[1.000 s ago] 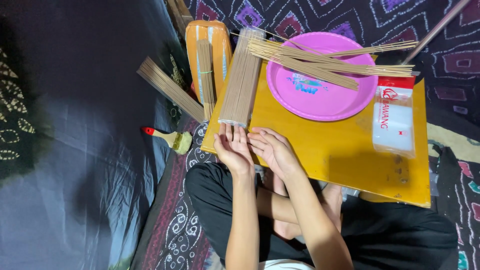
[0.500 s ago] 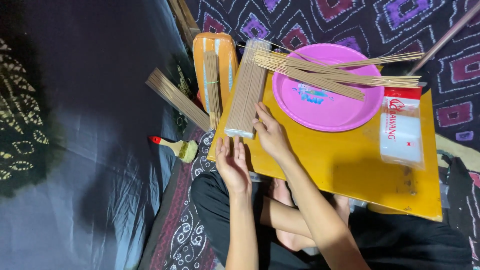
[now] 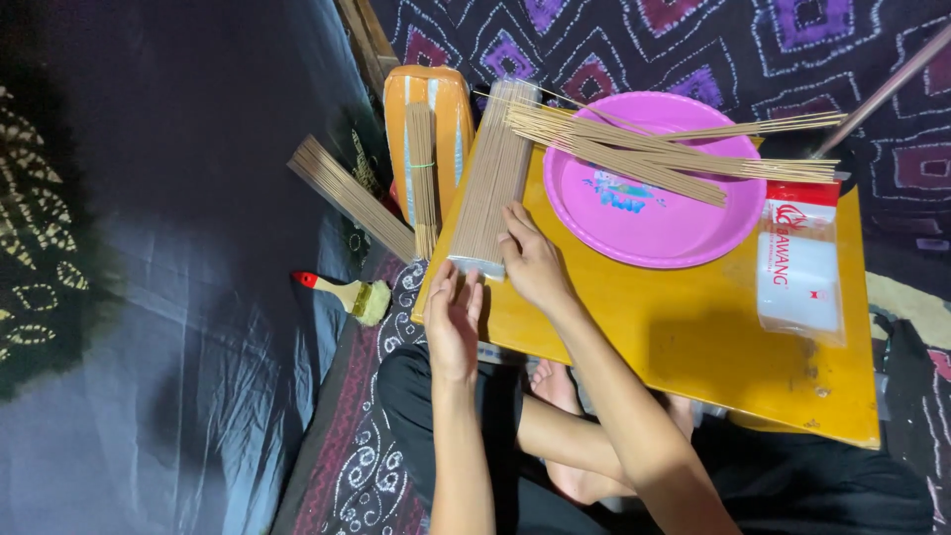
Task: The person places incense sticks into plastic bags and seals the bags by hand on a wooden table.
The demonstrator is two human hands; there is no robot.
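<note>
A flat bundle of thin brown sticks [image 3: 492, 183] lies on the left part of a yellow board [image 3: 684, 337] over my lap. My left hand [image 3: 454, 319] is flat with fingers apart, its fingertips against the bundle's near end. My right hand [image 3: 532, 263] rests on the bundle's right side near that end, fingers spread over it. Neither hand grips anything. A pink round plate [image 3: 654, 213] sits on the board to the right, with several loose sticks [image 3: 644, 154] lying across it.
An orange tray [image 3: 446, 104] with a tied stick bundle [image 3: 423, 168] lies left of the board. Another stick bundle [image 3: 349, 196] and a red-handled paintbrush [image 3: 345, 294] lie on dark cloth. A clear plastic packet [image 3: 800, 263] sits at the board's right. A metal rod [image 3: 882, 89] crosses the top right.
Both hands shifted up against the bundle's near end; the right hand moved from the board onto the bundle's side, squaring the sticks.
</note>
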